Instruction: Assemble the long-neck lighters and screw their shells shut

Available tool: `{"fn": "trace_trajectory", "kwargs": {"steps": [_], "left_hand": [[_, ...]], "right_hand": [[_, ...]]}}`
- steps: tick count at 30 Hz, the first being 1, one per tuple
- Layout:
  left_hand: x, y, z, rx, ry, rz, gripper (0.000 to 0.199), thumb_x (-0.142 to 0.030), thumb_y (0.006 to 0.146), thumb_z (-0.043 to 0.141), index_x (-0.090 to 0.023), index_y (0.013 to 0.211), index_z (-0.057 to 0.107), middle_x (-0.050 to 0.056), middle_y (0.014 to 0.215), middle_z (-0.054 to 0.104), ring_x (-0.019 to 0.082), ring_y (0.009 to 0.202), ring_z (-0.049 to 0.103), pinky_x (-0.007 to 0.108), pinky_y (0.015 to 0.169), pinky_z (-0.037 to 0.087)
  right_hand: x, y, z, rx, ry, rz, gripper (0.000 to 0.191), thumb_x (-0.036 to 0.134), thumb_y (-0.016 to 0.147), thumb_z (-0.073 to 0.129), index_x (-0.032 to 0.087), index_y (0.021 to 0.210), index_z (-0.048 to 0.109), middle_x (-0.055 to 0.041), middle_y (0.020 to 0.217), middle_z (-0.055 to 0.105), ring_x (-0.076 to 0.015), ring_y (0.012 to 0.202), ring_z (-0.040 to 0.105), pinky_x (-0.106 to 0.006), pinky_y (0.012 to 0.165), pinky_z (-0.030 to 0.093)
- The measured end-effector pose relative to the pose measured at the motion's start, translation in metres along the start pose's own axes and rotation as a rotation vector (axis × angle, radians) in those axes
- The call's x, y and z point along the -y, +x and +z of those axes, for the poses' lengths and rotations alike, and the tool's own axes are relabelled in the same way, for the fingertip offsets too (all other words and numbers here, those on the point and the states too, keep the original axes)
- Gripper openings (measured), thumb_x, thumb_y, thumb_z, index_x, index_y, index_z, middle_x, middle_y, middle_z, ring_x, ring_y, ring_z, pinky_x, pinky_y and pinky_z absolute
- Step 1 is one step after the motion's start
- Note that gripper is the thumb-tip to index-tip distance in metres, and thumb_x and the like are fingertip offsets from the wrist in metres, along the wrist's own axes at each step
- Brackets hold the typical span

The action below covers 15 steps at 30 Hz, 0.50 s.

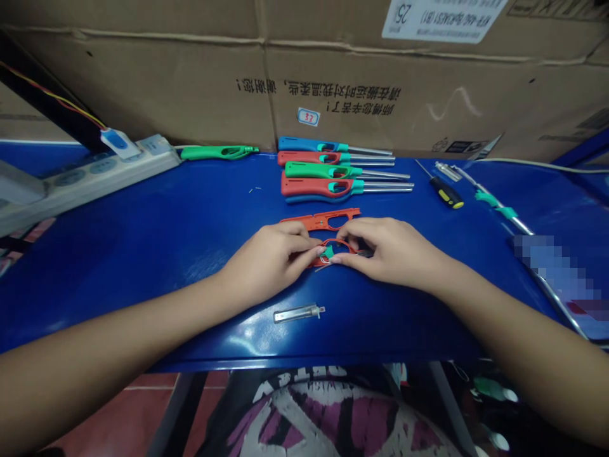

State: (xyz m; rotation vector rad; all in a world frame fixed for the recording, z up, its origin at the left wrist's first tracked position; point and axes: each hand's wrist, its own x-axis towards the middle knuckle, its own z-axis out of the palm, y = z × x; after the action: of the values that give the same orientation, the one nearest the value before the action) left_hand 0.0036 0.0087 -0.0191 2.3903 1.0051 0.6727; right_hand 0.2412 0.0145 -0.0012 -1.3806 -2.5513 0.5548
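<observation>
Both hands meet over a red casing half [340, 242] with a small green trigger piece [328, 253] in it. My left hand [280, 257] pinches the casing's left part, thumb against the green piece. From the right, my right hand [387, 251] grips the casing, its thumb tip beside the green piece and the other fingers curled behind. Just beyond the hands lies another orange-red casing half [316, 221], its left end partly behind my left hand. A clear fuel tank [295, 313] rests on the blue table nearer to me, touched by neither hand.
Several assembled lighters [314, 186] lie stacked at the back of the blue table [190, 254]. A green casing [204, 153] and power strip [95, 174] are at left. A screwdriver [446, 192], metal tubes [521, 223] and a blurred device [561, 273] lie right. A cardboard box [190, 82] stands behind.
</observation>
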Motion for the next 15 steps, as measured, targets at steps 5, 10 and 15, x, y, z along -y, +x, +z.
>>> {"fn": "trace_trajectory", "kwargs": {"steps": [5,10,15], "left_hand": [[-0.004,0.000,-0.014,0.105,0.166,0.011,0.035,-0.028,0.106,0.047,-0.015,0.103,0.079,0.010,0.098,0.071,0.022,0.095,0.068,0.035,0.084,0.055],[-0.008,-0.002,-0.035,0.227,0.301,0.049,0.035,-0.039,0.105,0.050,-0.021,0.123,0.074,0.009,0.110,0.073,0.025,0.102,0.070,0.039,0.088,0.057],[-0.008,-0.004,-0.038,0.283,0.360,0.029,0.024,-0.035,0.101,0.060,-0.024,0.115,0.076,0.006,0.113,0.073,0.025,0.097,0.073,0.039,0.085,0.059]], "right_hand": [[-0.002,0.000,-0.001,-0.206,0.081,-0.025,0.028,0.048,0.094,0.068,0.020,0.092,0.071,-0.0009,0.087,0.069,-0.0135,0.074,0.060,-0.027,0.063,0.038],[-0.003,-0.005,-0.010,-0.372,0.190,-0.196,0.015,0.031,0.097,0.065,0.018,0.092,0.071,-0.0006,0.084,0.066,-0.0095,0.063,0.051,-0.025,0.059,0.040],[0.001,-0.009,-0.002,-0.079,-0.041,-0.415,0.016,0.024,0.097,0.061,0.022,0.111,0.070,-0.0064,0.117,0.065,-0.0163,0.091,0.064,-0.028,0.070,0.046]]}}
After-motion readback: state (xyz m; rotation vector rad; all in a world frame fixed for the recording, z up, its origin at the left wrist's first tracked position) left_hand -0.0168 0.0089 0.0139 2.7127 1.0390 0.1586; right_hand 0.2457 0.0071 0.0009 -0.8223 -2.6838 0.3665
